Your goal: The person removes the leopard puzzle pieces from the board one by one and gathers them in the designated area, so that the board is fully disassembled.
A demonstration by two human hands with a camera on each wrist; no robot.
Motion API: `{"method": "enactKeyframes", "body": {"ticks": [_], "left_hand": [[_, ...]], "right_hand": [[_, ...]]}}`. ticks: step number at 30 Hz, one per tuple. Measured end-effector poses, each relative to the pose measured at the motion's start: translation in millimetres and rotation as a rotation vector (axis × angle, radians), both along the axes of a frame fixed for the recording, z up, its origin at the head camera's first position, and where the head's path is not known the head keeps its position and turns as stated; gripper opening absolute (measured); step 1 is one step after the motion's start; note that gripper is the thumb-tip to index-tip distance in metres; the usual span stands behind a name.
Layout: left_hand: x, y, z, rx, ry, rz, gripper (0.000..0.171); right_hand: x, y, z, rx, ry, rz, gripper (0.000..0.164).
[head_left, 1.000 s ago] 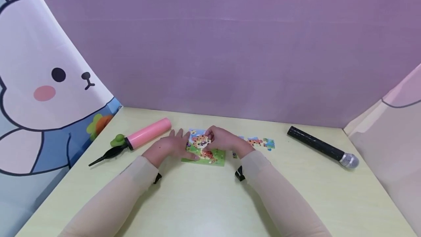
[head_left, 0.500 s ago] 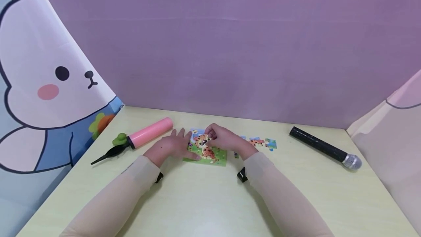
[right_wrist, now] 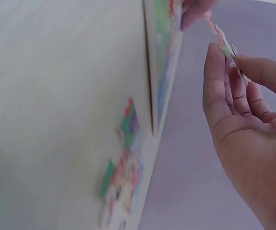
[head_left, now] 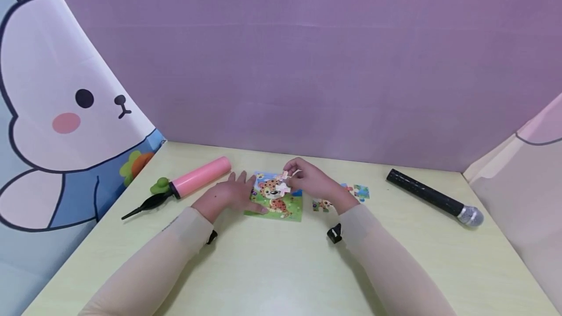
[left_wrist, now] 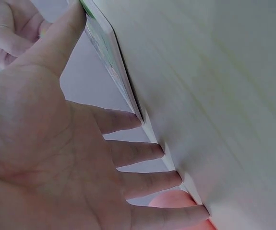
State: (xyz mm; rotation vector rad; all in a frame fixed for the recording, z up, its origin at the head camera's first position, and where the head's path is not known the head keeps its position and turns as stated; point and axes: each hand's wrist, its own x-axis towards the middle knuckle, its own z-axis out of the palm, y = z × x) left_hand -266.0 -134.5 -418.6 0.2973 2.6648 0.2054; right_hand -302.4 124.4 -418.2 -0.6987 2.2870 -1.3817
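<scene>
My left hand (head_left: 226, 195) rests on the left side of a leopard jigsaw puzzle (head_left: 291, 211), fingers straight and spread. In the left wrist view its fingertips reach the puzzle's edge and the table beside it. Above the puzzle's upper right part, my right hand (head_left: 311, 180) pinches jigsaw pieces (head_left: 282, 188) between thumb and fingers. The right wrist view shows these pieces (right_wrist: 227, 51) tilted and raised off the board; they look joined, though their exact number is unclear. Loose jigsaw pieces (head_left: 322, 205) lie right of the puzzle, partly behind my right wrist.
A pink hand pump (head_left: 199, 178) with a black nozzle and a small green object (head_left: 159, 186) lie on the left. A black toy microphone (head_left: 423, 192) with a silver head lies on the right. A purple backdrop (head_left: 307, 62) stands behind the table (head_left: 272, 267).
My right hand has moved right and up from the puzzle, lifting the pinched pieces, which now show more clearly. More loose pieces are uncovered near its wrist. My left hand stays in place.
</scene>
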Motion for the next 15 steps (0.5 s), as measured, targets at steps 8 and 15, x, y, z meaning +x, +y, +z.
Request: {"method": "enactKeyframes", "body": {"ticks": [8, 15], "left_hand": [[1.6, 0, 2.0, 0.009, 0.001, -0.002, 0.126], [3.0, 1, 5.3, 0.006, 0.009, -0.011, 0.125]], "right_hand": [[3.2, 35, 21.4, -0.002, 0.027, -0.066, 0.032], [10.4, 74, 32.1, 0.006, 0.047, -0.119, 0.033]]}}
